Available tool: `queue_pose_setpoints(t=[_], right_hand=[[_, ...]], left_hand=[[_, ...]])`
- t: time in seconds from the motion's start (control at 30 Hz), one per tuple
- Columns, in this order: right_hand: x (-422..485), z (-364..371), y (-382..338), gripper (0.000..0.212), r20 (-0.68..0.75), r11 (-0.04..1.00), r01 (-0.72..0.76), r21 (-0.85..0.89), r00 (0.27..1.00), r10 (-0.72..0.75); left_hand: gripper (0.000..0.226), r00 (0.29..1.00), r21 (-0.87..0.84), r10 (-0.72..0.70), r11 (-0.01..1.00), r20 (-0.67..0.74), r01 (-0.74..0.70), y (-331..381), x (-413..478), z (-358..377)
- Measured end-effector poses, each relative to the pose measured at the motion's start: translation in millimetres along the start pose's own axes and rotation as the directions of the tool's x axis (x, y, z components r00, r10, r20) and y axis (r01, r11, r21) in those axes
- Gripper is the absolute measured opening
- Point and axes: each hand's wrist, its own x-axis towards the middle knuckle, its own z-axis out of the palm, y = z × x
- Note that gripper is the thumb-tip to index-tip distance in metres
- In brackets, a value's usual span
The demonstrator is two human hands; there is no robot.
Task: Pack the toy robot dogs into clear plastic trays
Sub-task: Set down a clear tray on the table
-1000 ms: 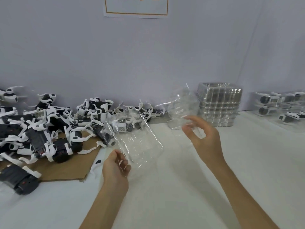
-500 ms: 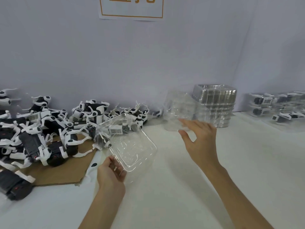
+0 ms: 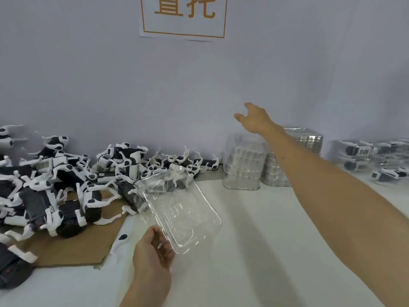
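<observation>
Step in hand, as judged from the layout: readying a tray, with no dog yet loaded. Left hand [image 3: 152, 251] grips one clear tray [image 3: 183, 209] by its near corner, thumb over the rim, and holds it tilted above the bench [image 3: 254, 240], left of and nearer than the tray stack [image 3: 242, 161]. The tray's cavity is empty. Right hand [image 3: 254, 118] is raised above the tray stack, fingers loosely spread and holding nothing.

Loose toy dogs [image 3: 66, 173] lie heaped well to the left of the tray stack, partly on a cardboard sheet [image 3: 73, 247]. The nearest of them sit just behind the held tray's far edge. Packed dogs [image 3: 376, 160] sit to the right of the tray stack. A second stack [image 3: 305, 138] stands just behind it, to the right.

Next move, in my judgement: the free right hand takes one dog from the heap and seats it in the moulded cavity. That calls for a level tray, firmly held or set on the bench, and for legs freed from neighbouring dogs first.
</observation>
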Motion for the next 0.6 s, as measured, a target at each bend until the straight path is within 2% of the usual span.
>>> queue_pose_setpoints(t=[0.03,0.07,0.17,0.23,0.3,0.4,0.53,0.6], right_hand=[[8.7,-2.5,-2.4,0.060,0.105,0.999,-0.023,-0.038,0.994,0.027],[12.2,-4.3,-5.6,0.055,0.107,0.999,-0.003,-0.043,0.994,0.008],[-7.6,-0.3,-15.2,0.031,-0.164,0.975,0.135,0.175,0.981,-0.106],[-43.2,7.4,-22.0,0.023,-0.196,0.900,0.183,0.395,0.974,-0.112],[-88.6,20.8,-21.6,0.018,-0.117,0.818,0.165,0.551,0.986,-0.120],[-157.2,51.0,-10.2,0.017,0.044,0.725,0.082,0.684,0.987,-0.154],[-219.8,88.0,6.7,0.042,0.297,0.613,-0.146,0.776,0.943,-0.152],[-230.5,96.8,11.8,0.047,0.335,0.633,-0.172,0.755,0.931,-0.146]], left_hand=[[0.028,1.000,0.004,-0.002,1.000,0.006,0.002,0.3,1.3,0.6],[0.028,1.000,0.010,-0.001,1.000,0.012,0.000,1.5,2.3,1.2],[0.028,1.000,0.021,0.002,1.000,0.023,-0.002,2.8,1.9,3.6],[0.029,1.000,0.007,0.006,1.000,0.031,-0.007,1.8,-1.8,6.3],[0.029,0.999,-0.004,0.012,1.000,0.041,-0.012,0.5,-5.6,7.6],[0.027,0.998,0.019,0.016,1.000,0.063,-0.017,-0.8,-7.4,7.7],[0.026,0.996,0.043,0.011,0.999,0.085,-0.015,-1.7,-6.7,8.4],[0.023,0.993,0.066,-0.003,0.998,0.118,-0.005,0.2,-6.5,8.9]])
